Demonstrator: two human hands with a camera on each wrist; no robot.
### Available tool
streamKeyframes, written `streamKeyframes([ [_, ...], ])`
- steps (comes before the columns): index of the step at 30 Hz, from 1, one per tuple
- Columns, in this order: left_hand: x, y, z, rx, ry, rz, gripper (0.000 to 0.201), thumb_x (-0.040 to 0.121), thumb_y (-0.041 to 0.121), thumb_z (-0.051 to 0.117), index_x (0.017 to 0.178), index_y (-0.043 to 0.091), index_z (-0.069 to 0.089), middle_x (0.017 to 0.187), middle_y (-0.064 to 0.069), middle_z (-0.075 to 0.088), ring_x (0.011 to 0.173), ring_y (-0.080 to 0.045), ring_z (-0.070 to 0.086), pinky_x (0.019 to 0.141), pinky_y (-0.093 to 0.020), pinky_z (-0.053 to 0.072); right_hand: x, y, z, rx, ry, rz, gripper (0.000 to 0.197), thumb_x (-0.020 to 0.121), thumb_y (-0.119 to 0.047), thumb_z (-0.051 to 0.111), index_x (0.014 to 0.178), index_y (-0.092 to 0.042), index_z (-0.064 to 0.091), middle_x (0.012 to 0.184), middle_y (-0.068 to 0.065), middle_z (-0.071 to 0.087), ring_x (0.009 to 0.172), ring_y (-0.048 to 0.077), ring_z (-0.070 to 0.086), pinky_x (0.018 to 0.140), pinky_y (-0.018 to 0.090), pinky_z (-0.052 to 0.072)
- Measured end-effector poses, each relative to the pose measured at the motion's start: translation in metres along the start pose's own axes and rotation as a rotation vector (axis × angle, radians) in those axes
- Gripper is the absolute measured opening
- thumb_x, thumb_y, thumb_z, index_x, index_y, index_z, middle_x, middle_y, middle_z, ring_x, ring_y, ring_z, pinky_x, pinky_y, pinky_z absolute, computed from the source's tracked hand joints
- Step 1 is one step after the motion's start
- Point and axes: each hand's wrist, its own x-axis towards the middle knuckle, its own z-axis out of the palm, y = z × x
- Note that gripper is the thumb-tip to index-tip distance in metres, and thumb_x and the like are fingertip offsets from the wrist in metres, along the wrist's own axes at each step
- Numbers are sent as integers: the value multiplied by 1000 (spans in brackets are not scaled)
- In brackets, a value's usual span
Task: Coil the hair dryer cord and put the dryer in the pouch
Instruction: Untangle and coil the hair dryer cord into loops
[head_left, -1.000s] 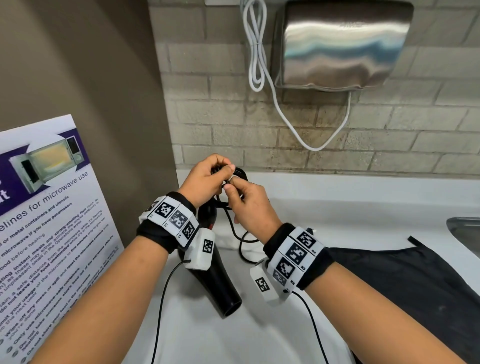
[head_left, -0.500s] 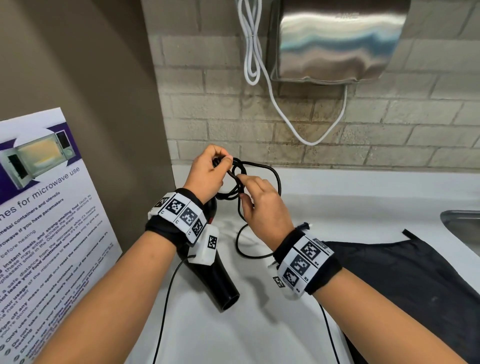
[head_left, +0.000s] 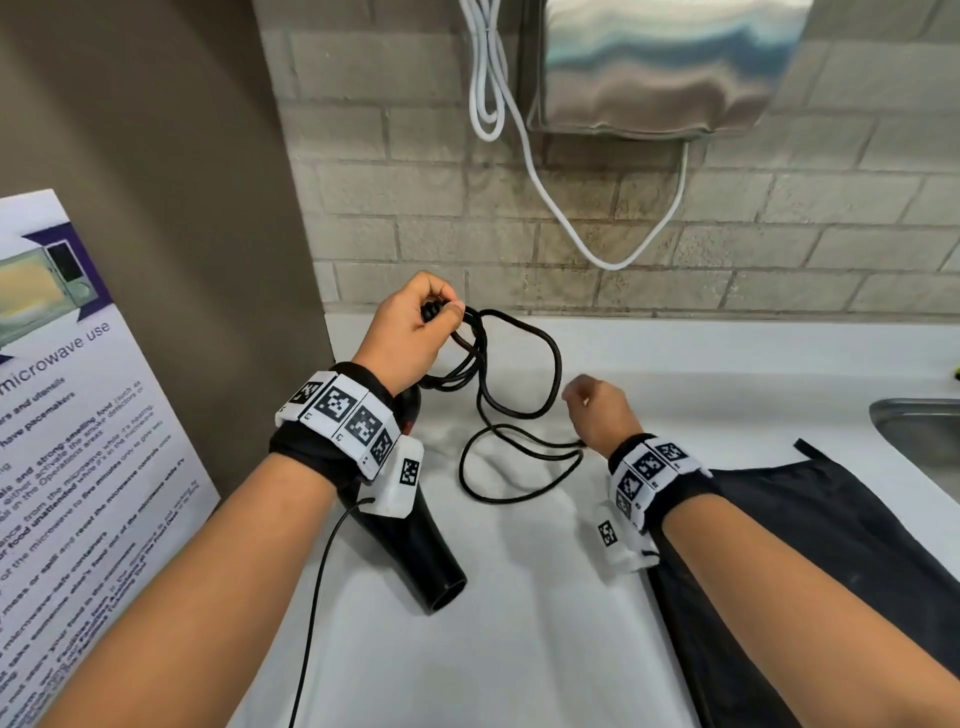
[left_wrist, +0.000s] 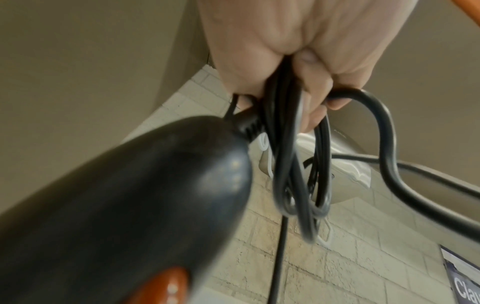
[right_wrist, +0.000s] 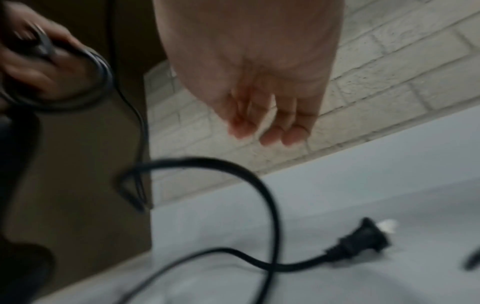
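The fingers (left_wrist: 315, 86) of the left hand (head_left: 410, 332) are curled tight around a bunch of loops of the black cord (head_left: 524, 364). The loops are held up above the white counter (head_left: 545, 623), close to the brick wall (head_left: 727, 249). The fingers (right_wrist: 270, 121) of the right hand (head_left: 602, 415) are loosely bent and a little apart, and nothing is held in them. This hand is seen just above the loose part of the cord, beside it but not touching it.

From the left hand, 1 big loop hangs out to the right, and more cord is spread in curves on the counter between the 2 hands. The plug (right_wrist: 361, 240) is lying flat on the counter at the end of the cord.

The black hair dryer (head_left: 415, 551) is seen under the left wrist, with its open nozzle pointed toward the person. Whether it rests on the counter cannot be told. The black pouch (head_left: 810, 545) is laid flat on the counter to the right, partly under the right arm. A metal sink (head_left: 919, 431) is seen at the far right edge.
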Motion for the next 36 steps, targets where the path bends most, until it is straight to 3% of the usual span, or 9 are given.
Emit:
streamKeyframes([
  [3, 1, -1, 0, 10, -18, 3, 22, 91, 11, 53, 75, 26, 48, 63, 6, 45, 44, 3, 39, 48, -14, 33, 11, 19, 6, -452, -390, 156, 38, 92, -7, 36, 127, -9, 51, 133, 12, 51, 122, 30, 49, 99, 31, 39],
  [6, 2, 0, 1, 17, -38, 6, 23, 91, 11, 53, 75, 26, 48, 63, 6, 47, 44, 3, 41, 48, -11, 33, 15, 23, 8, -672, -529, 114, 43, 97, -11, 32, 139, -13, 38, 145, 8, 40, 132, 28, 39, 108, 32, 31],
  [11, 4, 1, 3, 9, -56, 8, 23, 91, 9, 52, 75, 24, 47, 64, 6, 48, 43, 4, 42, 46, -7, 33, 30, 28, 22, -882, -552, 141, 36, 93, -12, 39, 127, -17, 50, 135, 6, 48, 132, 29, 32, 107, 48, 21],
  [14, 5, 0, 4, -1, -56, 1, 22, 91, 9, 52, 75, 24, 48, 64, 6, 48, 45, 5, 42, 46, -7, 33, 36, 26, 29, -927, -537, 155, 29, 92, -17, 44, 119, -14, 54, 127, 8, 54, 125, 28, 41, 107, 45, 20],
  [17, 4, 1, 4, -3, -55, -3, 22, 91, 8, 52, 76, 24, 48, 65, 6, 49, 47, 5, 43, 48, -7, 34, 39, 25, 30, -915, -538, 124, 29, 91, -13, 45, 118, -9, 56, 125, 9, 56, 118, 28, 51, 102, 41, 34],
  [20, 5, 1, 5, -39, -44, -33, 24, 91, 6, 49, 74, 23, 49, 64, 3, 48, 45, 3, 41, 45, -10, 33, 41, 24, 23, -840, -429, 5, 29, 90, -5, 42, 116, -5, 56, 123, 14, 50, 110, 32, 53, 95, 40, 46],
  [27, 1, 6, 3, -69, 13, -76, 25, 92, 5, 45, 73, 21, 49, 63, 4, 45, 42, 3, 42, 42, -17, 33, 25, -3, -10, -176, 202, -289, 24, 80, 10, 42, 99, 3, 57, 117, 20, 43, 89, 36, 56, 81, 33, 47],
  [33, 2, 4, 1, -126, 27, -85, 20, 88, 11, 49, 72, 22, 49, 51, 14, 48, 43, -1, 39, 46, -21, 31, -9, -53, -22, 219, 352, -809, 18, 76, 13, 45, 76, 0, 57, 103, 8, 46, 95, -2, 46, 82, 8, 34],
  [36, 3, 2, 1, -202, 5, -97, 5, 78, 20, 49, 73, 20, 49, 42, 16, 46, 36, 1, 37, 41, -16, 29, -29, -71, -19, 289, 301, -981, 13, 77, 10, 52, 74, -1, 58, 96, 16, 53, 90, -14, 45, 82, 5, 36],
])
